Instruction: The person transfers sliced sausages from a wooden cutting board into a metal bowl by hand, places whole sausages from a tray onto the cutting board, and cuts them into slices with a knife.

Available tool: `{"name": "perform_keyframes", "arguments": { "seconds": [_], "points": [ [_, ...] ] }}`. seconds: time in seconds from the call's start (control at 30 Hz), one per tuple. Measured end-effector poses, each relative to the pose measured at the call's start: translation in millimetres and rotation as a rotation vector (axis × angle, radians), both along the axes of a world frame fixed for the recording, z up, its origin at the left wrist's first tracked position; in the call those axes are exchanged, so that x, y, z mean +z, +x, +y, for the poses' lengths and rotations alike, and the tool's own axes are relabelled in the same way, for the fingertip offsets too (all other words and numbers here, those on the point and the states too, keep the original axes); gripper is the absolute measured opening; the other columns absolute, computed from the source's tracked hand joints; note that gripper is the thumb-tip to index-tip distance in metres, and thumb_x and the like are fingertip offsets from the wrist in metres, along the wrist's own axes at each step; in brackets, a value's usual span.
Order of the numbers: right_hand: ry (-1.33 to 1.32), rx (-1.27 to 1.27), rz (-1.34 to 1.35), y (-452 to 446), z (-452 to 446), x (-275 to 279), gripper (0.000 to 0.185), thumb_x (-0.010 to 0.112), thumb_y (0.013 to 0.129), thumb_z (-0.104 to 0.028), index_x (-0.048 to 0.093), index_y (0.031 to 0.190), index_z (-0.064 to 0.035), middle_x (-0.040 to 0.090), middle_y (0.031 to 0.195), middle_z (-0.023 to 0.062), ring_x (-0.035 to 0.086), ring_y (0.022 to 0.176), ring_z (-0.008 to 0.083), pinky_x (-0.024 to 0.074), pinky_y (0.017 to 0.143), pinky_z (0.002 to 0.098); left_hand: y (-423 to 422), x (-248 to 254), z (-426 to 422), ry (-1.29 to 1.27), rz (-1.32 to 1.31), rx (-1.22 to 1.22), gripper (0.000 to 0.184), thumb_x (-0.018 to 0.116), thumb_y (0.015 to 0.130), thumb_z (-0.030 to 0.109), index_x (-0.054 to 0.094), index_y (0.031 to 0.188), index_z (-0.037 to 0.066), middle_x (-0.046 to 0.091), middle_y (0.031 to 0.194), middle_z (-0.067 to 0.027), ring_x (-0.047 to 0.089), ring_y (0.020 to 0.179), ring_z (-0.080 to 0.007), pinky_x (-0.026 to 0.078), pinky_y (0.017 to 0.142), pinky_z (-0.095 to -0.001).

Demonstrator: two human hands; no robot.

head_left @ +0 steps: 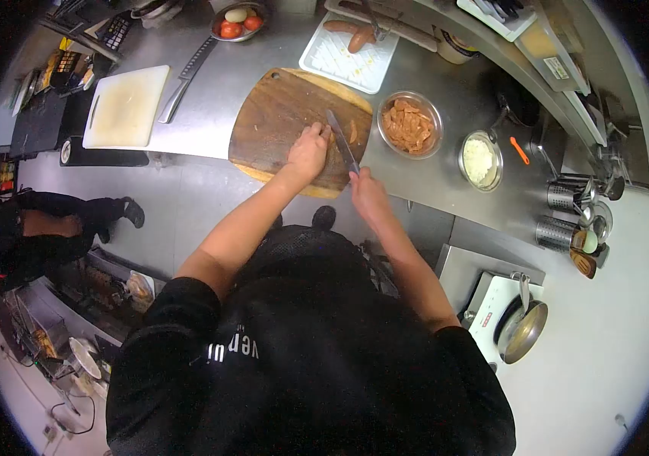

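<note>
My right hand is wrapped round the handle of a knife, its blade slanting up and left over the wooden cutting board. My left hand presses down on the board just left of the blade, fingers bent; what lies under its fingertips is mostly hidden. A few orange-brown slices lie on the board right of the blade. Beside the board's right edge stands a glass bowl of sliced orange-brown pieces. A white tray with whole sausages lies behind the board.
A bowl of chopped white food and an orange-handled tool are at right. A white board and large knife are at left. A bowl with tomatoes stands behind. A pan sits lower right; another person stands far left.
</note>
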State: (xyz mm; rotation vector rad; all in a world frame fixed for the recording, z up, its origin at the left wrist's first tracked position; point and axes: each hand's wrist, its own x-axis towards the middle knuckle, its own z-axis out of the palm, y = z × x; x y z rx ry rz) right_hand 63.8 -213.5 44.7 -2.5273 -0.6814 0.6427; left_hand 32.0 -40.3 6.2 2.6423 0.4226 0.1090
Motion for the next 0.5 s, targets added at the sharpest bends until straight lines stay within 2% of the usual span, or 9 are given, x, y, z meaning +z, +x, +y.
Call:
{"name": "perform_keyframes", "arguments": {
  "seconds": [0.17,0.3,0.37,0.5],
  "points": [
    [0.095,-0.001,-0.071,12,29,-30,0.030,0.042,0.096,-0.028,0.046,0.093,0.0019,0.060,0.072,0.0296,0.059,0.072,0.0480,0.0445,0.064,0.0566,0,5,0,-0.025,0.026,-0.017,0.034,0.044,0.088,0.012,0.052,0.120,0.005,0.050,0.112,-0.0163,0.051,0.109,-0.0330,0.048,0.087,-0.0410],
    [0.055,-0.034,-0.051,12,5,-13,0.031,0.042,0.096,-0.028,0.046,0.093,0.0021,0.060,0.073,0.0296,0.058,0.072,0.0483,0.0443,0.065,0.0563,-1,0,-2,-0.017,-0.050,0.027,0.031,0.044,0.088,0.012,0.054,0.116,0.005,0.051,0.110,-0.0171,0.051,0.107,-0.0335,0.048,0.087,-0.0412],
    [0.012,-0.072,-0.027,8,-6,-5,0.032,0.042,0.096,-0.029,0.046,0.093,0.0020,0.060,0.073,0.0296,0.058,0.072,0.0486,0.0443,0.065,0.0562,2,-7,-1,-0.096,-0.105,0.032,0.036,0.049,0.082,0.005,0.054,0.117,0.001,0.053,0.111,-0.0212,0.052,0.103,-0.0381,0.046,0.088,-0.0417],
    [0.042,0.037,-0.067,5,-7,7,0.033,0.042,0.096,-0.030,0.046,0.094,0.0017,0.060,0.073,0.0296,0.058,0.072,0.0490,0.0442,0.065,0.0564,6,0,4,-0.095,-0.075,-0.011,0.033,0.049,0.082,0.005,0.055,0.114,0.000,0.054,0.109,-0.0214,0.053,0.102,-0.0378,0.045,0.088,-0.0418]
  ]
}}
